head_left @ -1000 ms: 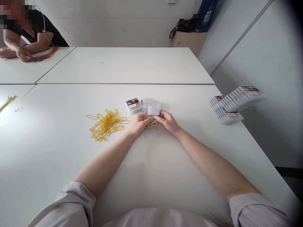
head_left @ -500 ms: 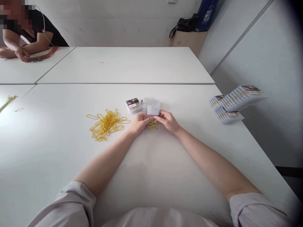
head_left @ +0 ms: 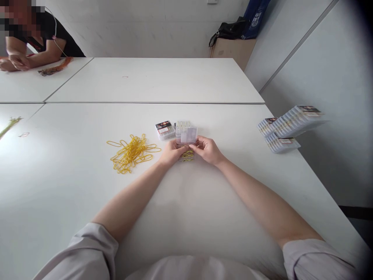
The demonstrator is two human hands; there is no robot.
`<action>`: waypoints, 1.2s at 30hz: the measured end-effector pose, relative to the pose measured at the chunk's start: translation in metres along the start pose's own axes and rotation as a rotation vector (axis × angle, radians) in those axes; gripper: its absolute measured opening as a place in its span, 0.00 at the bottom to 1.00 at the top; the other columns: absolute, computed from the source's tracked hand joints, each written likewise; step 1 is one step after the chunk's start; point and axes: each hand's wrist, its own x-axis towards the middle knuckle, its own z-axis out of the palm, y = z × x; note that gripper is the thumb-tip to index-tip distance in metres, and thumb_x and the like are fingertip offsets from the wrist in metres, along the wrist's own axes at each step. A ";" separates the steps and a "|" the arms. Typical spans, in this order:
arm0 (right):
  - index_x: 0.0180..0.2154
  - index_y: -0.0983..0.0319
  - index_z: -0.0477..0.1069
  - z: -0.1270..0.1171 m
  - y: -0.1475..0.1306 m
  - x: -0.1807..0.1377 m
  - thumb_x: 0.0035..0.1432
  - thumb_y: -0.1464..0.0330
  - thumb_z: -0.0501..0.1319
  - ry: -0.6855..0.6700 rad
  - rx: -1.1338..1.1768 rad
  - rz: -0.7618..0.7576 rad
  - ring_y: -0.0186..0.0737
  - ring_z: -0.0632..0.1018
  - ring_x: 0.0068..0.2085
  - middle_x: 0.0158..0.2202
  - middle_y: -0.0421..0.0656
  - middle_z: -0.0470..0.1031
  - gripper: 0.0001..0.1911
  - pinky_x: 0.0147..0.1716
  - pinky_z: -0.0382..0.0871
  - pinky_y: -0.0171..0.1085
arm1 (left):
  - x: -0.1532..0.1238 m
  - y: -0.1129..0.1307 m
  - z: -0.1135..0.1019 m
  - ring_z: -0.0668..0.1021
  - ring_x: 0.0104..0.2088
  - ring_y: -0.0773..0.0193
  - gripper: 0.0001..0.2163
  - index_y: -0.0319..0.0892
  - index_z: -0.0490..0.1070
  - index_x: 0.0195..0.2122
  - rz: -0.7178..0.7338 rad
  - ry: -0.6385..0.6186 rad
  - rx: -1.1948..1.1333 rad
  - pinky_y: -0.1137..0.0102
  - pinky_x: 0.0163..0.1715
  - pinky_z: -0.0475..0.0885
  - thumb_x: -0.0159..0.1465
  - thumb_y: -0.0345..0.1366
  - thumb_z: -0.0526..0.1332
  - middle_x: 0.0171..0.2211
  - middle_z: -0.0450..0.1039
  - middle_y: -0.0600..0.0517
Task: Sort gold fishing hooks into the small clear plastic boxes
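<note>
Between my hands is a small clear plastic box (head_left: 188, 156) with yellowish pieces inside, its transparent lid (head_left: 188, 135) raised on the far side. My left hand (head_left: 171, 153) grips the box's left side, thumb across the hinge area. On the right, my right hand (head_left: 210, 151) pinches the lid's lower corner, thumb and fingers closed. Just behind the lid, another clear box (head_left: 183, 124) is partly hidden. A closed box with a black label (head_left: 165, 130) lies beside it, to the left. Yellow rubber bands (head_left: 132, 153) form a loose heap left of my left hand.
Stacked clear boxes with black labels (head_left: 291, 122) stand at the table's right edge. A green-yellow bundle (head_left: 11, 125) lies far left. Across the table, a person (head_left: 43, 50) sits with forearms on the tabletop beside an orange bundle (head_left: 56, 67).
The raised lid has tilted slightly and shows more of the box behind it. My hands stay nearly in place. The other person's hand has drawn back from the orange bundle.
</note>
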 end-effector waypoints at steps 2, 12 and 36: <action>0.41 0.61 0.77 0.001 -0.004 -0.002 0.59 0.61 0.64 0.030 -0.088 -0.016 0.41 0.80 0.33 0.34 0.45 0.81 0.12 0.35 0.76 0.40 | 0.000 0.000 -0.001 0.81 0.37 0.57 0.22 0.36 0.79 0.44 -0.002 0.012 0.026 0.67 0.37 0.73 0.54 0.45 0.72 0.39 0.82 0.43; 0.46 0.58 0.65 0.002 -0.011 -0.006 0.57 0.60 0.66 0.083 -0.158 -0.044 0.39 0.76 0.26 0.30 0.41 0.81 0.19 0.28 0.73 0.39 | 0.003 -0.005 -0.005 0.79 0.31 0.60 0.21 0.36 0.79 0.44 -0.024 0.015 0.093 0.69 0.31 0.69 0.54 0.46 0.71 0.35 0.81 0.45; 0.24 0.58 0.54 0.006 -0.015 -0.011 0.67 0.51 0.54 0.207 -0.154 -0.086 0.33 0.58 0.23 0.21 0.35 0.54 0.25 0.24 0.53 0.36 | 0.001 0.003 -0.002 0.81 0.35 0.58 0.20 0.36 0.78 0.42 -0.114 -0.094 -0.079 0.66 0.38 0.74 0.54 0.45 0.73 0.36 0.82 0.44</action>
